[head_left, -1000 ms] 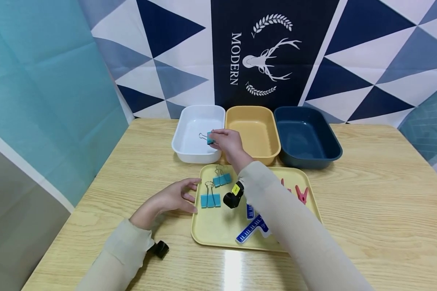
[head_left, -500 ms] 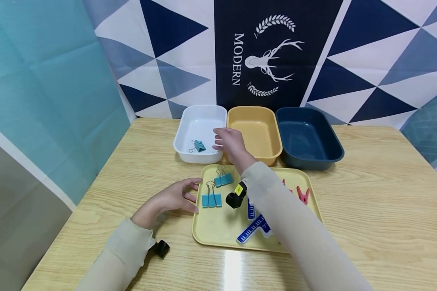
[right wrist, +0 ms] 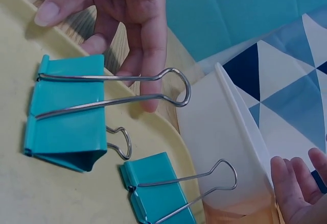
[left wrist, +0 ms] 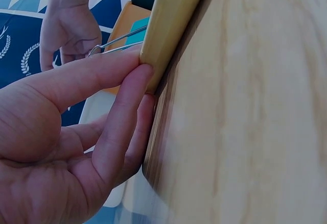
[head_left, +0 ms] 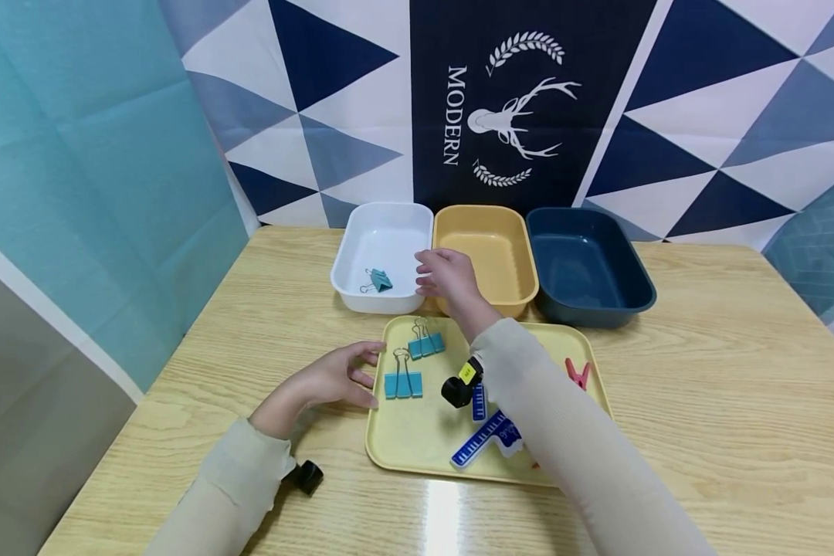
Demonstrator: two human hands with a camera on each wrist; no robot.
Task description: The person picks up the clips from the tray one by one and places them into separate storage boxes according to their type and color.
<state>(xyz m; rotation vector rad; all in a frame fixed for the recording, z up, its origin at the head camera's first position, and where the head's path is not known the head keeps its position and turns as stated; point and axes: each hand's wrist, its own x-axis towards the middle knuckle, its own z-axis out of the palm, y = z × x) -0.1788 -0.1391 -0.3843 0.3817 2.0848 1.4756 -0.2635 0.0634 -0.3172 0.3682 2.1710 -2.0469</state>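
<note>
Head view: one teal binder clip (head_left: 378, 280) is already lodged in the white bin (head_left: 361, 297), two more (head_left: 401, 381) are left at the yellow tray's (head_left: 417, 455) left edge, steadied by the relaxed left hand (head_left: 333, 378), while the empty, loosely spread right hand (head_left: 448, 279) is held above the bins.

The word "MODERN" runs vertically in white on the dark blue backdrop panel (head_left: 528, 100)

One clip (head_left: 378, 279) in leftmost bin (head_left: 361, 297); tray (head_left: 417, 440) before it.
</note>
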